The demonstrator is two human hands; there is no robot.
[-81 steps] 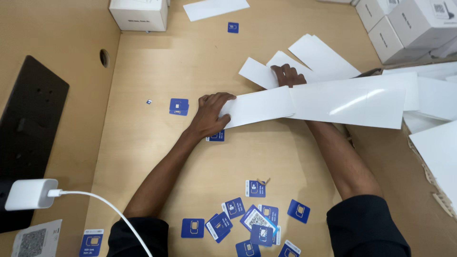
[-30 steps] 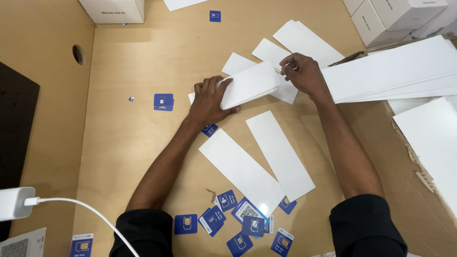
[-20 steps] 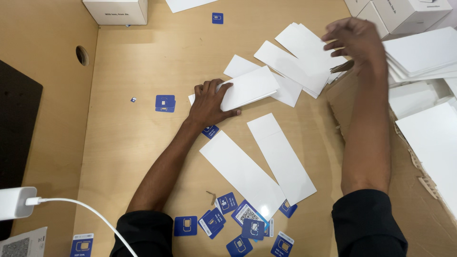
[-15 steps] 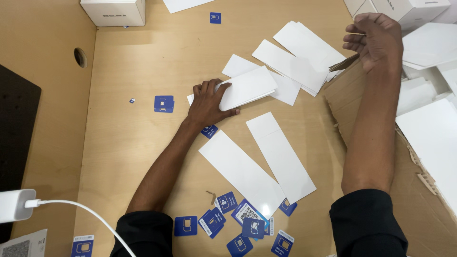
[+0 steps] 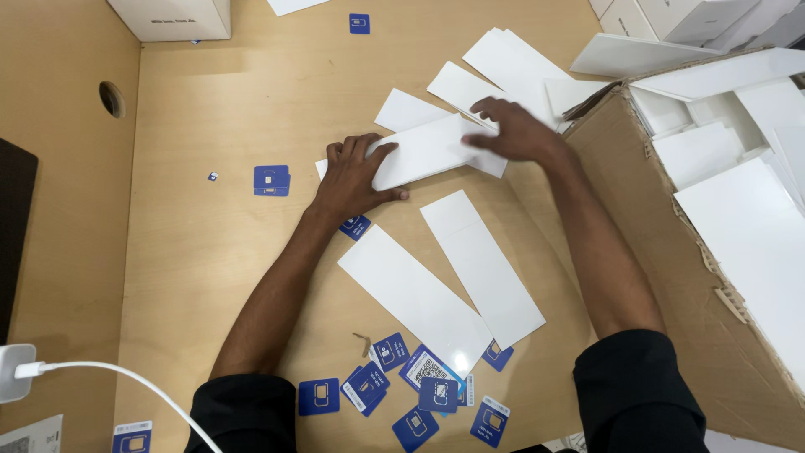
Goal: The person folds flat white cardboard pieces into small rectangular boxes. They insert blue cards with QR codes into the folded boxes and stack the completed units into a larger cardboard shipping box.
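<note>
Head view: at the centre of the frame, the left hand [image 5: 352,174] lies flat, fingers spread, on the left end of a white card strip [image 5: 423,152] on the wooden table [image 5: 210,252]. The right hand [image 5: 513,130], fingers extended and loosely spread, rests on the strip's right end. Two more white strips [image 5: 444,289] lie below them, small blue cards [image 5: 402,386] are scattered along the lower edge, and a cardboard box [image 5: 637,210] of white sheets fills the right side.
</note>
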